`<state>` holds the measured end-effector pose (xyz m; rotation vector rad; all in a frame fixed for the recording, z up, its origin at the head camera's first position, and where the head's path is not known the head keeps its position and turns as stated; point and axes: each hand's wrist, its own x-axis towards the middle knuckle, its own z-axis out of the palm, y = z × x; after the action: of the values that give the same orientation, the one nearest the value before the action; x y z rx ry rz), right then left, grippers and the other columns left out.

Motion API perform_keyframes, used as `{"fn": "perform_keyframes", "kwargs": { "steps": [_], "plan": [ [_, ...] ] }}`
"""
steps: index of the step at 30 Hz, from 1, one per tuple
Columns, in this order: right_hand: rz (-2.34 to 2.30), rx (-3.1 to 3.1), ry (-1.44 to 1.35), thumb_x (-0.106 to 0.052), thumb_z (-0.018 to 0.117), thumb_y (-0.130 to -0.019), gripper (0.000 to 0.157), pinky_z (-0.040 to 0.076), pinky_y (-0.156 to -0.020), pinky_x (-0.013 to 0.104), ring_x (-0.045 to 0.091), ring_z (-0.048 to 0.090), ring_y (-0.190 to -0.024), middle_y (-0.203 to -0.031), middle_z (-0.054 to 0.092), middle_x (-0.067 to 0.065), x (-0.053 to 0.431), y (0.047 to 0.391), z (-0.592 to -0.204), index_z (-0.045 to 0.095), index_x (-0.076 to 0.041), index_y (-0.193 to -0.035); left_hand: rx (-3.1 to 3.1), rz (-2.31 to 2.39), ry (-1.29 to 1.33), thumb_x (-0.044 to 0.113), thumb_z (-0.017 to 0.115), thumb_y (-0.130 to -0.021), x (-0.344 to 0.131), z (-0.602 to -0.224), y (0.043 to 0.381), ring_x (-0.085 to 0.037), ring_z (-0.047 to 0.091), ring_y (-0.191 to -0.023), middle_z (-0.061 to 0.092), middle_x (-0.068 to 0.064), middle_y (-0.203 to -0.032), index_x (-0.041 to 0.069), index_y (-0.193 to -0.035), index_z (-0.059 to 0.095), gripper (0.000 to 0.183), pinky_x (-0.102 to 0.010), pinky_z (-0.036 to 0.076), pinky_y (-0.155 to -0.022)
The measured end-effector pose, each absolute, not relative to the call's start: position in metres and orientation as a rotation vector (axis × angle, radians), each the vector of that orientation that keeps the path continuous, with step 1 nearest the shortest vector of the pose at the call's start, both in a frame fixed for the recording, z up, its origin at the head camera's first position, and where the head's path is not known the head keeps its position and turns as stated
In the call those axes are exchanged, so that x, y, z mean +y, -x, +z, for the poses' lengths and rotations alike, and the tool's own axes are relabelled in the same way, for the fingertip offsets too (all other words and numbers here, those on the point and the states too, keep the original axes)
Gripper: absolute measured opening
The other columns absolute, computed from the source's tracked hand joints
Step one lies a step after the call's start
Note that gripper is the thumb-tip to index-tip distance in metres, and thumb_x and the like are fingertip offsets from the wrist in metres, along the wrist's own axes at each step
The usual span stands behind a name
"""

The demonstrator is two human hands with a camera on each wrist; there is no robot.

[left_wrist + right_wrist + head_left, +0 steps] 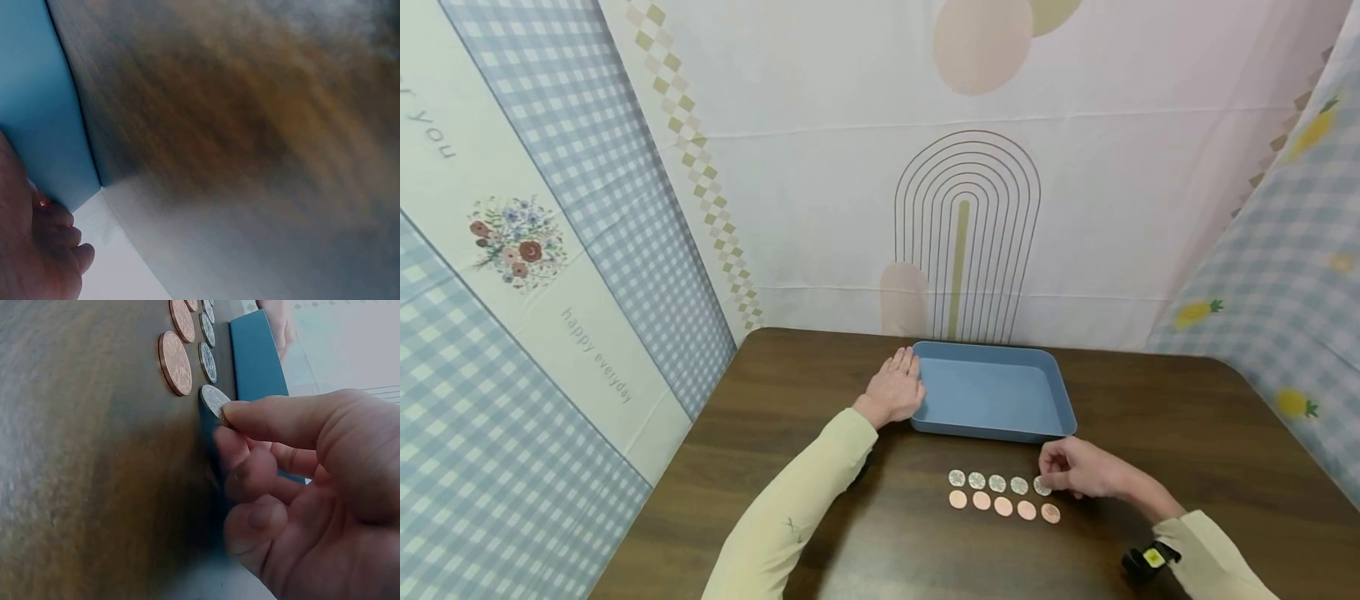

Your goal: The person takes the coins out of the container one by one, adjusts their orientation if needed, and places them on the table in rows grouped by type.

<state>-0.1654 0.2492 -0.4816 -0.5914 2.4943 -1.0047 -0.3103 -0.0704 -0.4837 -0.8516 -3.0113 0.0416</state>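
Observation:
My left hand point(895, 387) rests with straight fingers along the left side of a shallow blue tray point(992, 392). Curled fingers of my right hand point(1090, 469) meet the rightmost silver coin point(1041, 486), in front of the tray's right corner. From the right wrist, this silver coin point(214, 399) looks tilted, pinched at its edge by thumb and finger. Several more silver coins point(997, 482) lie in a row to its left. Nearer me runs a parallel row of copper-coloured coins point(1003, 506). In the left wrist view, bent fingers point(56, 228) show beside the tray's wall.
Everything stands on a dark brown wooden table point(805, 392). Behind it hangs a white patterned cloth point(820, 200), with checked cloth point(572, 150) on the left and more on the right. A black strap device point(1150, 558) is on the right wrist.

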Motion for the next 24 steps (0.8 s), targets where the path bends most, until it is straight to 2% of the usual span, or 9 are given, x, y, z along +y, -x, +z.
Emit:
{"fn": "perform_keyframes", "kwargs": {
  "steps": [7, 14, 24],
  "plan": [
    [-0.888, 2.600, 0.628, -0.018, 0.071, -0.088, 0.015, 0.041, -0.052, 0.020, 0.000, 0.047, -0.057, -0.067, 0.053, -0.010, 0.248, 0.163, -0.485, 0.060, -0.015, -0.079, -3.025, 0.025, 0.839, 0.032, 0.024, -0.103, -0.069, -0.483, 0.310, -0.028, 0.015, -0.153, 0.017, -0.015, -0.164, 0.001, -0.155, 0.024, 0.060, -0.041, 0.019, -0.125],
    [-0.805, 2.676, 0.590, -0.014, 0.071, -0.088, 0.017, 0.038, -0.053, 0.020, 0.001, 0.045, -0.058, -0.068, 0.050, -0.009, 0.245, 0.160, -0.482, 0.058, -0.016, -0.077, -3.001, 0.045, 0.842, 0.032, 0.024, -0.104, -0.068, -0.484, 0.310, -0.028, 0.016, -0.153, 0.020, -0.014, -0.164, 0.001, -0.154, 0.026, 0.059, -0.041, 0.021, -0.124],
    [-0.955, 2.655, 0.503, -0.022, 0.063, -0.096, 0.018, 0.046, -0.045, 0.025, 0.006, 0.049, -0.050, -0.069, 0.054, -0.003, 0.252, 0.174, -0.459, 0.063, -0.007, -0.085, -2.897, 0.151, 0.851, 0.038, 0.022, -0.104, -0.071, -0.478, 0.312, -0.028, 0.034, -0.147, 0.039, -0.012, -0.156, 0.008, -0.149, 0.040, 0.057, -0.044, 0.029, -0.121]
  ]
}}
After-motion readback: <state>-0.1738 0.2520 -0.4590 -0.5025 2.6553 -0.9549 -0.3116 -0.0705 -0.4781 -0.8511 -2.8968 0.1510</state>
